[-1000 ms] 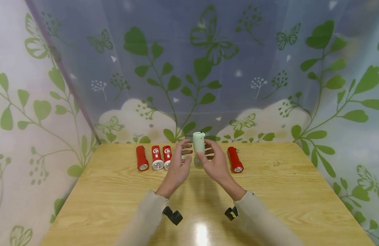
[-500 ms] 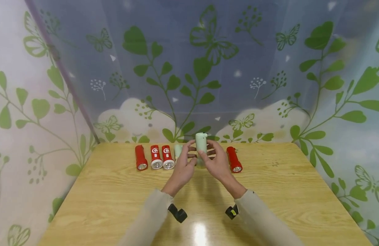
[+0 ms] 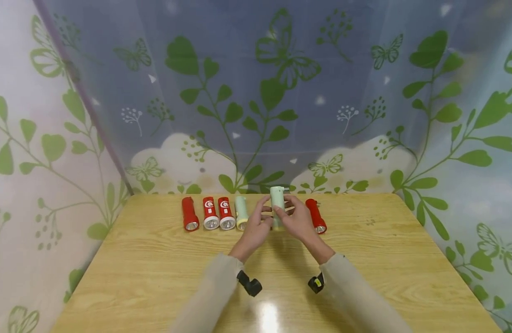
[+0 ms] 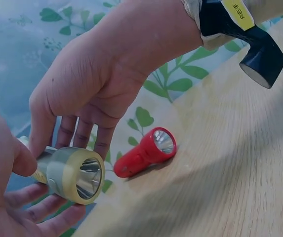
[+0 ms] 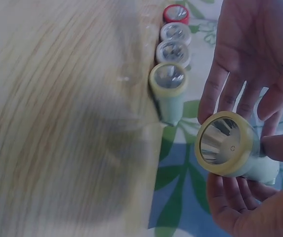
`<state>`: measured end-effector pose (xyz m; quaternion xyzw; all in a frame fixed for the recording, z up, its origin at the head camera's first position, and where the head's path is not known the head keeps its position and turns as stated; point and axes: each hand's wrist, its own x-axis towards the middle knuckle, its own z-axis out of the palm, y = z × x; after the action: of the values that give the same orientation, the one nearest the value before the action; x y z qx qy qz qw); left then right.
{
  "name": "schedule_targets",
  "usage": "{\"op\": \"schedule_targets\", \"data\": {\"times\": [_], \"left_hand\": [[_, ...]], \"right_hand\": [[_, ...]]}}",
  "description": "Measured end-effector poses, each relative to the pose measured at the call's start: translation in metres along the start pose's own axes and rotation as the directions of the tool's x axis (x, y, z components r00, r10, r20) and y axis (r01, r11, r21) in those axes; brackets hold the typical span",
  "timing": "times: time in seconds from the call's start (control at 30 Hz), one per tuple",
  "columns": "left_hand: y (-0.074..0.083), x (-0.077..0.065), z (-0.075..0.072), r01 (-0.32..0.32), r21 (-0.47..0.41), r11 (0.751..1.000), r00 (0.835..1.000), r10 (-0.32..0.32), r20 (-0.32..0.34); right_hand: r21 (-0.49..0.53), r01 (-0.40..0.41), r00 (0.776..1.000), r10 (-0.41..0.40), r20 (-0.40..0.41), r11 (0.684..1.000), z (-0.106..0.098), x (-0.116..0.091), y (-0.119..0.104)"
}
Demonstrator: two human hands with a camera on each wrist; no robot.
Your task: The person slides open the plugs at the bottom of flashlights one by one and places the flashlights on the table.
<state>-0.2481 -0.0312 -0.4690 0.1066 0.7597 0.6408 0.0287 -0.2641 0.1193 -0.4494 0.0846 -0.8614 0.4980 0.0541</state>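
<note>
Five flashlights (image 3: 241,207) lie placed; the right hand (image 3: 298,223) clamps its fingers on the held mint-green flashlight (image 3: 277,199), apparently unplaced; the left hand (image 3: 256,229) has fingers apart.

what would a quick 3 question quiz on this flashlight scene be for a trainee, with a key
1. What colour is the lone flashlight lying beside the right hand?
2. True or false: the held flashlight is lying flat on the table.
3. What rests on the table nearest the left hand: a) an all-red flashlight, b) a red-and-white flashlight, or c) a pale green flashlight?

Key: 1. Red. 2. False; it is held between the hands. 3. c.
</note>
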Motion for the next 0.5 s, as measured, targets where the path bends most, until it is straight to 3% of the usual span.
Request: {"op": "schedule_targets", "data": {"times": [0.5], "left_hand": [[-0.027,0.013,0.025,0.094,0.023,0.995,0.996,-0.094,0.007]], "right_hand": [[-0.139,-0.144,0.989,0.146,0.006,0.98,-0.002,0.017,0.034]]}}
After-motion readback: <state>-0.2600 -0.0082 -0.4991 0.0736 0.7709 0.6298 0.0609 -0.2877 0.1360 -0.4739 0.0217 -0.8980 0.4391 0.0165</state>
